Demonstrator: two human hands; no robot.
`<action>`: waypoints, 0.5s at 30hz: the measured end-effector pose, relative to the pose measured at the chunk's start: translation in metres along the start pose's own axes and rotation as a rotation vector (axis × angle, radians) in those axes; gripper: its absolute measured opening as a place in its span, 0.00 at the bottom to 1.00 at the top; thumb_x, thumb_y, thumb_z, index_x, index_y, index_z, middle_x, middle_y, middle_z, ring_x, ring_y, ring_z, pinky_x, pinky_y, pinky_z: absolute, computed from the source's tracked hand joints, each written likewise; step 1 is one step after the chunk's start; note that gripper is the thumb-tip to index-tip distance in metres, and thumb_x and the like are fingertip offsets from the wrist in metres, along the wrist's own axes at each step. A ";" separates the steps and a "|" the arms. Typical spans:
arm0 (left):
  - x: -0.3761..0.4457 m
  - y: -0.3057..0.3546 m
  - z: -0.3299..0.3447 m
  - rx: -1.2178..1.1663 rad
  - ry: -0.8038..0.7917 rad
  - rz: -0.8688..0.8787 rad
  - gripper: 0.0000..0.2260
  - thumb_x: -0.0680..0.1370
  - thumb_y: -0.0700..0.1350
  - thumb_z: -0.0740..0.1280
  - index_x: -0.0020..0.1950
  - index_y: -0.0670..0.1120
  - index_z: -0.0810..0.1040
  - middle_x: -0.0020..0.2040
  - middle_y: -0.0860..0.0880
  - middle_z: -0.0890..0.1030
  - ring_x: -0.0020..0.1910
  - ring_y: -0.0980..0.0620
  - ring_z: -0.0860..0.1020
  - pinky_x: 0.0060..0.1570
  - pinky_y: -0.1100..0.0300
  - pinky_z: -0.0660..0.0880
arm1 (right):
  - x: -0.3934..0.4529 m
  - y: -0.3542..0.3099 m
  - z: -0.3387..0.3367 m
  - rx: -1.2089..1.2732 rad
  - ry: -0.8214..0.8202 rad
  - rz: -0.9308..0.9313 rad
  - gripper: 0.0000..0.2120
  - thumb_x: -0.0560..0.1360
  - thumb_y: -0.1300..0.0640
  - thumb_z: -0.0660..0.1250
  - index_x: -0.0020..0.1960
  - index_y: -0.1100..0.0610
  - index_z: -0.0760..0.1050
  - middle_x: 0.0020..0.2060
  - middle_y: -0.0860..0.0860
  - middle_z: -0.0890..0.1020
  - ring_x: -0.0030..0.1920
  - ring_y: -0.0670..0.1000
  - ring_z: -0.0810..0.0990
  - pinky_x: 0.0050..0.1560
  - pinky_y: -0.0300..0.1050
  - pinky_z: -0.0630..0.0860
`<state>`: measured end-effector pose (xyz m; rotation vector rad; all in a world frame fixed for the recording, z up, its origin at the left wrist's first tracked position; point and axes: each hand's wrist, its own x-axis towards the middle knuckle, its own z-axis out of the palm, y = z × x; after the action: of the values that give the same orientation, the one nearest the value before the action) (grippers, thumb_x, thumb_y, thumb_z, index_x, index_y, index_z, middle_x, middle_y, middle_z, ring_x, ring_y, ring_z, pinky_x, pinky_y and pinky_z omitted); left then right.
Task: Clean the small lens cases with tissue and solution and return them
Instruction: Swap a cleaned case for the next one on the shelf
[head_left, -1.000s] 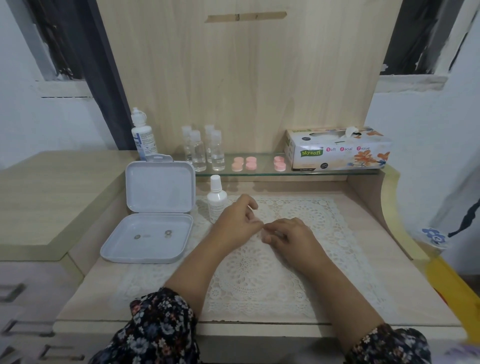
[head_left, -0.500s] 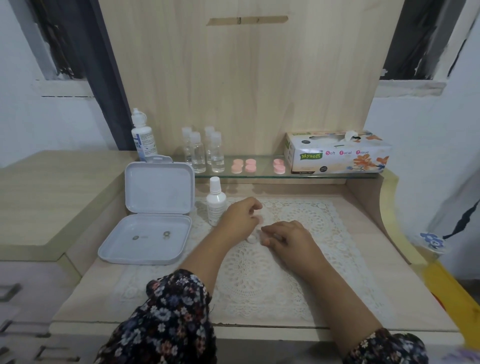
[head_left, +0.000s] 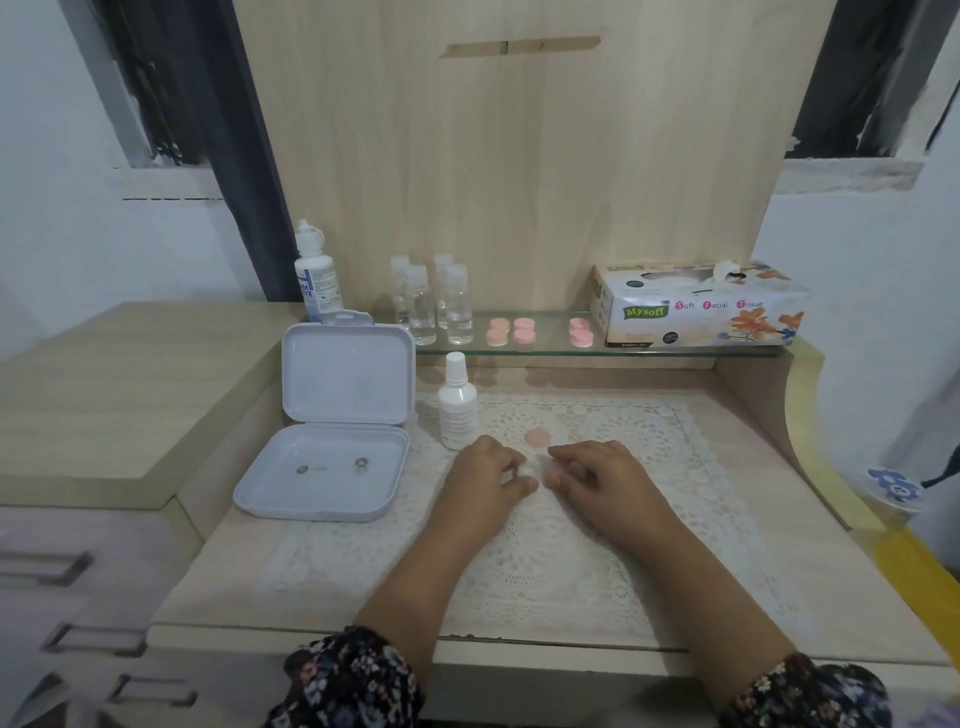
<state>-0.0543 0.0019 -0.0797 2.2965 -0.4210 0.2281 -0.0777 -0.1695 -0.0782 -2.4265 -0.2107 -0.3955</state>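
Note:
My left hand (head_left: 485, 480) and my right hand (head_left: 602, 475) meet on the lace mat (head_left: 649, 545). Between them they pinch a small pale lens case (head_left: 530, 469), mostly hidden by the fingers; my right fingertips curl round its pinkish right end. A loose pink cap (head_left: 536, 437) lies on the mat just behind the hands. A small white solution bottle (head_left: 457, 402) stands upright just behind my left hand. More pink lens cases (head_left: 511, 331) sit on the glass shelf (head_left: 550, 347), with a further pink pair (head_left: 581, 332) beside the tissue box (head_left: 701, 306).
An open white hinged box (head_left: 322, 467) lies left of the mat, with two small items in its base. A large solution bottle (head_left: 316, 275) and several small clear bottles (head_left: 436, 306) stand at the back. A raised wooden counter (head_left: 104, 389) is to the left.
My left hand reached back and returned to the case. A pink cap now lies on the mat behind the hands, and my right hand stayed on the case.

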 end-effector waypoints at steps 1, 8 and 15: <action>0.000 0.000 0.000 0.000 0.005 0.007 0.11 0.74 0.47 0.71 0.53 0.45 0.81 0.48 0.51 0.73 0.49 0.53 0.73 0.51 0.62 0.70 | 0.000 -0.001 -0.001 0.024 -0.008 0.018 0.18 0.75 0.47 0.69 0.63 0.50 0.77 0.56 0.43 0.79 0.56 0.44 0.71 0.59 0.41 0.69; -0.001 0.001 0.000 -0.023 0.036 0.032 0.09 0.73 0.47 0.72 0.49 0.43 0.81 0.47 0.51 0.75 0.47 0.52 0.74 0.50 0.60 0.72 | 0.015 -0.011 -0.013 -0.018 -0.151 0.122 0.18 0.69 0.44 0.75 0.50 0.54 0.77 0.46 0.47 0.76 0.44 0.44 0.74 0.40 0.34 0.68; 0.000 0.001 0.000 -0.039 0.038 0.035 0.09 0.73 0.46 0.72 0.48 0.42 0.81 0.45 0.52 0.75 0.46 0.53 0.74 0.49 0.60 0.72 | 0.018 -0.011 -0.011 -0.013 -0.158 0.064 0.12 0.72 0.49 0.74 0.48 0.56 0.78 0.44 0.49 0.77 0.45 0.47 0.74 0.41 0.33 0.68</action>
<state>-0.0551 0.0014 -0.0789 2.2441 -0.4429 0.2784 -0.0665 -0.1670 -0.0578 -2.4720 -0.1987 -0.1765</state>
